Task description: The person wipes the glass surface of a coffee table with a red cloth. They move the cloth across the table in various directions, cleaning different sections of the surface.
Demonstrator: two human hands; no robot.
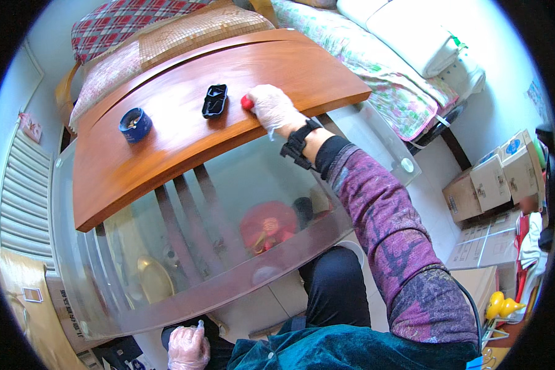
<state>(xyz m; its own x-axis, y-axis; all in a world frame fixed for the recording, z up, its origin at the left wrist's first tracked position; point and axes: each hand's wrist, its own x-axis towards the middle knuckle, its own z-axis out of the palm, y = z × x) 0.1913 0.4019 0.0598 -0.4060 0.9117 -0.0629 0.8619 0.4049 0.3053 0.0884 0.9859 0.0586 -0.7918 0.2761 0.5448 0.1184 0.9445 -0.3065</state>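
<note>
My right hand point(269, 105), in a clear plastic glove, is closed around a small red object point(247, 102) at the near edge of the wooden board point(180, 152); its kind cannot be made out. To its left on the board lies an open black plastic case point(215, 101) with moulded compartments. Farther left stands a round blue tin point(135, 125) with small things inside. My left hand point(188, 348), also gloved, rests over my knee with its fingers curled; nothing shows in it.
The board sits on a glass-topped table point(189, 300) that reaches towards my knees. A red round item point(268, 225) shows beneath the glass. Behind is a seat with a woven mat point(203, 34); a flowered bed point(374, 69) stands to the right, with cardboard boxes point(490, 185) beyond.
</note>
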